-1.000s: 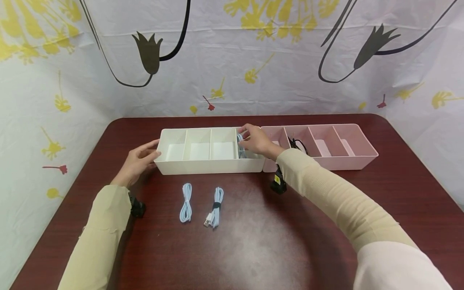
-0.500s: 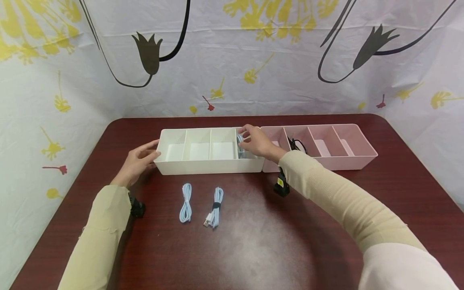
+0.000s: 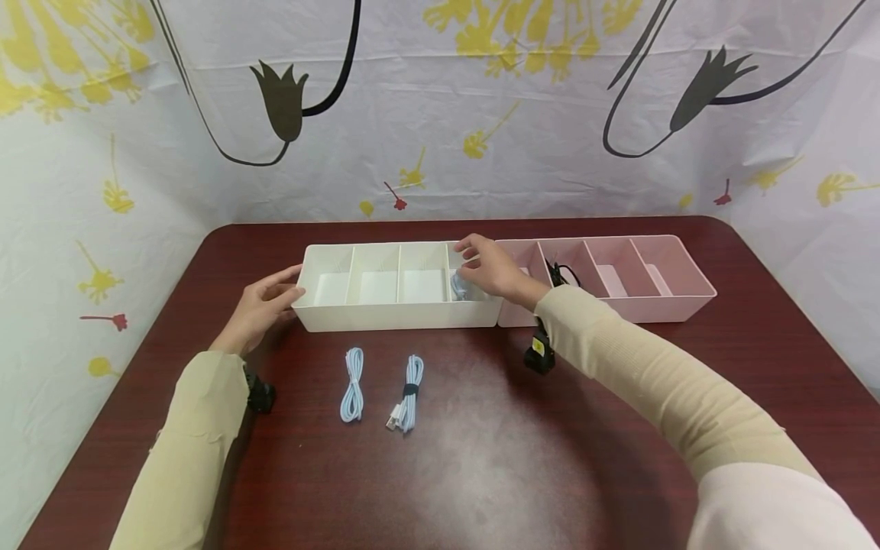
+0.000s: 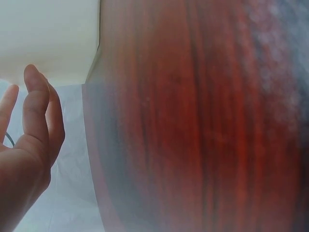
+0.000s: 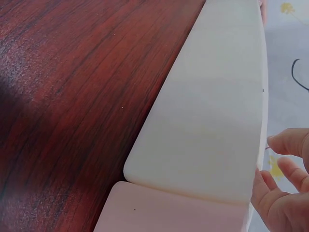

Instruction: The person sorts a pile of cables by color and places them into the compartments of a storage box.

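Note:
A white divided organizer box point(image 3: 399, 317) stands at the back of the table, its left end against my left hand point(image 3: 257, 309). The thumb and fingertips touch that end, and the left wrist view shows the same hand point(image 4: 34, 125) with its fingers extended. Over the box's rightmost compartment is my right hand point(image 3: 493, 267), its fingers loosely bent and apart. A light-blue cable bundle point(image 3: 458, 286) lies in that compartment, partly hidden by the hand. Nothing shows between the fingers of the right hand point(image 5: 285, 188) in the right wrist view.
A pink divided organizer box point(image 3: 646, 309) adjoins the white one on the right, with a black cable point(image 3: 567, 275) in one compartment. On the table in front lie a light-blue coiled cable point(image 3: 353, 384) and a strapped light-blue USB cable point(image 3: 411, 389).
The light-blue cable bundle has dropped lower in the rightmost white compartment, out of my right hand's fingers. The right forearm has shifted slightly right. My left hand stays put.

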`<state>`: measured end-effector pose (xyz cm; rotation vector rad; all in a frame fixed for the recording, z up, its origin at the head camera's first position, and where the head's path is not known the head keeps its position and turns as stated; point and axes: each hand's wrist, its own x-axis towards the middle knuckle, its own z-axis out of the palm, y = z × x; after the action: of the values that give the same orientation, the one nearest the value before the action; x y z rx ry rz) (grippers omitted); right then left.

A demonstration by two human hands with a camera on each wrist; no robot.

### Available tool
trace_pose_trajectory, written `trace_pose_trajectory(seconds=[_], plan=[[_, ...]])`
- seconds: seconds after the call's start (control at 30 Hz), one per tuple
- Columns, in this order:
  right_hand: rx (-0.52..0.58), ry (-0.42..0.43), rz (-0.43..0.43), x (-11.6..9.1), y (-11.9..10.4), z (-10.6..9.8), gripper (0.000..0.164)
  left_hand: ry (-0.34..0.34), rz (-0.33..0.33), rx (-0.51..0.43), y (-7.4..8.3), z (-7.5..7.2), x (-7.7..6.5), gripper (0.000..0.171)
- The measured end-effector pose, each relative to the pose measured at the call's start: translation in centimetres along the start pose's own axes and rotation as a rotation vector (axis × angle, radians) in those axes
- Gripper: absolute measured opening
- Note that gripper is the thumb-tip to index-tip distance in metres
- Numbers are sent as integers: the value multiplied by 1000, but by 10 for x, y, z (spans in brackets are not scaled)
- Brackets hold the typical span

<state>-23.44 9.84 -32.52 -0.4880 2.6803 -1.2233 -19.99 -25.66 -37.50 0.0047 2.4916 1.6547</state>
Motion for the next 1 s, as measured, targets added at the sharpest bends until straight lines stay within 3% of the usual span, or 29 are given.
trace_pose_trajectory(seconds=[0.33,0.63,1.0], plan=[[51,6,-29,-5,0,-6,34,-5,5,-12,1,0,0,62],[15,9,-8,-13,-2,-6,33,-11,4,-18,2,0,-1,62],[74,53,-105,-26,-9,4,31,-11,6,-7,2,0,-2,62]])
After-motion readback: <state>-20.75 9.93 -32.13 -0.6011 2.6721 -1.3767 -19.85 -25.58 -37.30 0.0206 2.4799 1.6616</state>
